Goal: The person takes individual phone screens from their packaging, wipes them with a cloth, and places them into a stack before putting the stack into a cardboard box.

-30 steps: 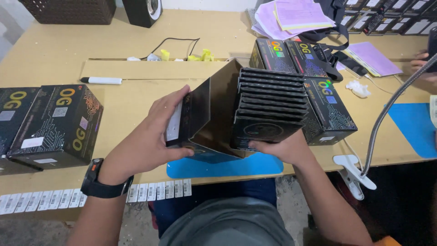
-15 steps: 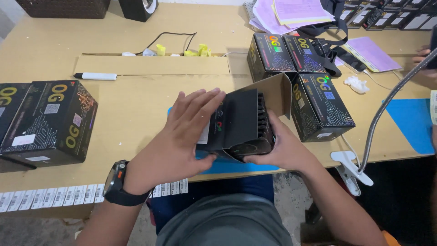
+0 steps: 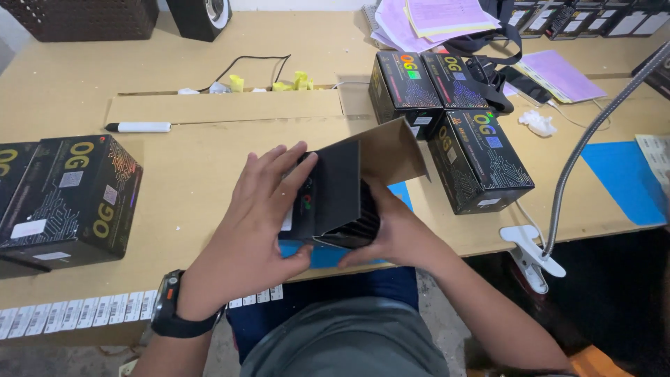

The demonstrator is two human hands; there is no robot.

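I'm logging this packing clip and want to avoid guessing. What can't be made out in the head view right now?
- What sits inside the open black box: the left hand, right hand and raised brown flap cover it.
- The strip of small labels: print too small.
- The gooseneck lamp: its head is cut off by the right edge.
- The speaker and dark basket: cropped by the top edge.

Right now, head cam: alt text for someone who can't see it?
Two bare hands, left hand and right hand, hold a black box with its cardboard flap open, over a cardboard-covered table. More printed black boxes stand at both sides, and a white marker lies at the left.
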